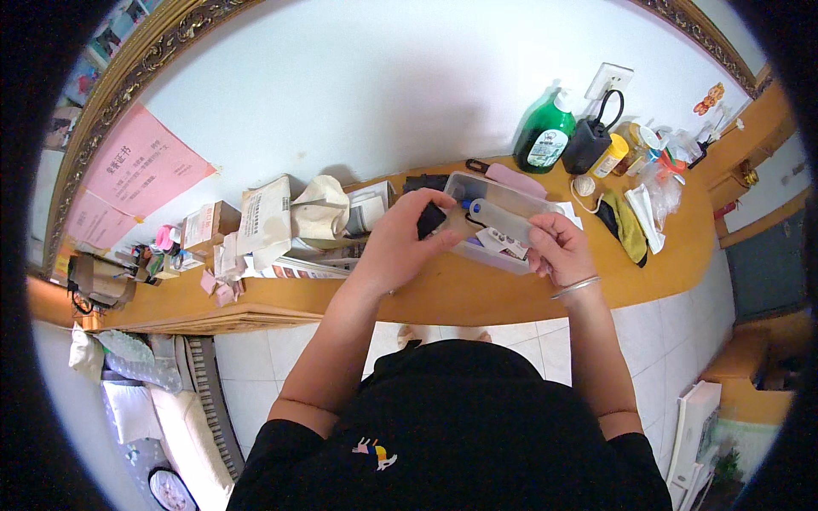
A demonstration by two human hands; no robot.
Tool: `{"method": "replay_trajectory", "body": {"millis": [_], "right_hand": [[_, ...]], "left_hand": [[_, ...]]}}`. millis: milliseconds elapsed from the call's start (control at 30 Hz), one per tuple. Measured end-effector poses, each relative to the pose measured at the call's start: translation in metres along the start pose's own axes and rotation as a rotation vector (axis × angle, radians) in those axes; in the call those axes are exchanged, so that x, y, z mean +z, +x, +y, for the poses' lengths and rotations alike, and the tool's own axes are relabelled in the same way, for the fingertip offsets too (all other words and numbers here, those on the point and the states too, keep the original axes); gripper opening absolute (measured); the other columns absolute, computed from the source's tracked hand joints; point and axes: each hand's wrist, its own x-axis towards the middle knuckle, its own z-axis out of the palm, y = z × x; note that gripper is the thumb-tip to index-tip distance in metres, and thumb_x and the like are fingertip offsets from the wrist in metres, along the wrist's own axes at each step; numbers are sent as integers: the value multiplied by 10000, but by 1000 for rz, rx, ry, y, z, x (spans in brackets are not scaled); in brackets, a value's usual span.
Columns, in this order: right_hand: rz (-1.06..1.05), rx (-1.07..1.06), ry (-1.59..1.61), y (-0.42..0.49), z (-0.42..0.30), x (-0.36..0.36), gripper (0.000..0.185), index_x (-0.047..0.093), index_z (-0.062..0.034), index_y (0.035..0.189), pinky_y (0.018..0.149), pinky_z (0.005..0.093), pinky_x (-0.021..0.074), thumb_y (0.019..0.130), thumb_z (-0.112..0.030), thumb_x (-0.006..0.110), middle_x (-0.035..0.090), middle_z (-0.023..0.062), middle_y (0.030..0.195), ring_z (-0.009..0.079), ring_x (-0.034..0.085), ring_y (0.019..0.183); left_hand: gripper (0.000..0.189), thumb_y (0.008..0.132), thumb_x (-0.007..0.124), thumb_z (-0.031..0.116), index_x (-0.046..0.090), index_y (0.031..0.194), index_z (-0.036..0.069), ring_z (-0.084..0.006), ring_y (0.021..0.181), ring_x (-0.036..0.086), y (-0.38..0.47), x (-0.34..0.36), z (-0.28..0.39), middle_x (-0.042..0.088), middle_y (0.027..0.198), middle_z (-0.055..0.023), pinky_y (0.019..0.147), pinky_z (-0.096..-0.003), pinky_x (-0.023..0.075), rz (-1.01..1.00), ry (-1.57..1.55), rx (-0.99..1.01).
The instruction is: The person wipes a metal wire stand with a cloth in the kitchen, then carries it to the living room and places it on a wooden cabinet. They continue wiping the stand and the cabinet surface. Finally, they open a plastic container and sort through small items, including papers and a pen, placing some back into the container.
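Observation:
In the head view my left hand (409,239) holds a small black object (432,221) between thumb and fingers; its kind cannot be made out. My right hand (562,249) grips one end of a flat, frosted translucent plastic piece (501,220) with a rounded far end. Both hands are raised over a clear plastic box (457,185) on the wooden counter (441,303). Inside the box lie a white tag or card with print (501,243), a blue item (471,206) and a dark cord, partly covered by the plastic piece.
Left of the box stand paper bags (265,217), a cardboard box (211,227) and papers. Behind and to the right are a green pump bottle (546,137), a black charger (585,147), a yellow-capped bottle (610,155), a ball of string (583,186) and a yellow-and-black cloth item (620,223).

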Motion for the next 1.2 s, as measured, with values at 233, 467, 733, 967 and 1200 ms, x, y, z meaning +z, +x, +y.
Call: {"method": "replay_trajectory", "body": {"millis": [233,467,733,967,1200], "right_hand": [[-13,-28,-191,-9,-19,6,158,614,-46,963,445,191,388,836,-132,651,584,5,702,61,520,523],[-18,-104,-309,-17,-29,2,173,621,-24,940,487,208,432,792,-85,689,585,24,815,72,541,581],[-99,-254,-376,-23,-32,7,165,608,-41,950,482,186,399,792,-45,658,570,4,790,55,513,574],[-104,-502,-580,-30,-37,3,162,597,-29,923,494,192,407,770,-4,645,552,24,839,65,526,591],[-36,-515,-595,-34,-39,2,155,597,-23,916,479,186,404,772,25,633,547,21,826,62,523,579]], "left_hand": [[305,783,631,93,558,1077,57,-282,944,552,0,-1,10,567,1004,-128,814,-332,442,-157,249,127],[285,796,632,136,573,1066,67,-321,920,576,2,-5,12,593,963,-137,788,-394,464,-240,387,226],[278,780,645,132,592,1047,76,-312,914,579,9,-13,14,601,944,-125,788,-394,467,-330,394,248],[301,732,652,60,618,1031,79,-267,816,545,13,-16,5,547,839,-94,698,-359,446,-343,260,333],[248,732,665,71,651,979,84,-272,829,578,11,-20,20,586,846,-94,727,-362,470,-352,233,286]]}}
